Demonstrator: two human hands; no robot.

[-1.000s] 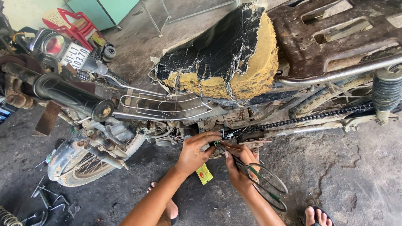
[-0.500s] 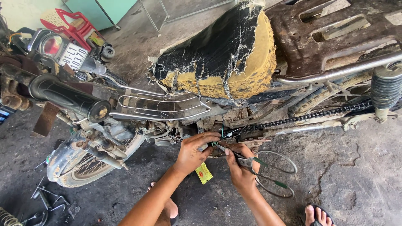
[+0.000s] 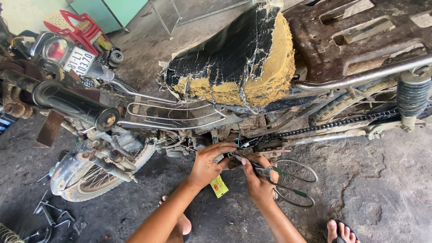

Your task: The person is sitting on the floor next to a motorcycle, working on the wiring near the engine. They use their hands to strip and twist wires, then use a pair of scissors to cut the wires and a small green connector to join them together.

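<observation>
- Working low at one motorcycle (image 3: 252, 121), two hands are seen: the left hand (image 3: 208, 164) is closed on thin wires (image 3: 240, 141) under the frame; the right hand (image 3: 257, 180) is clamped around one pair of large scissors (image 3: 288, 180).
- One yellow tag (image 3: 219, 186) hangs below the left hand.
- One torn seat (image 3: 234, 58) shows cracked black vinyl and crumbling yellow foam.
- The concrete floor (image 3: 360, 189) is cracked and oil-stained.

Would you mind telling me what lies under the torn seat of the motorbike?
Under the seat run a wire rack, the frame and a chain. Both hands, left and right with scissors, cover the wiring they work on.
</observation>
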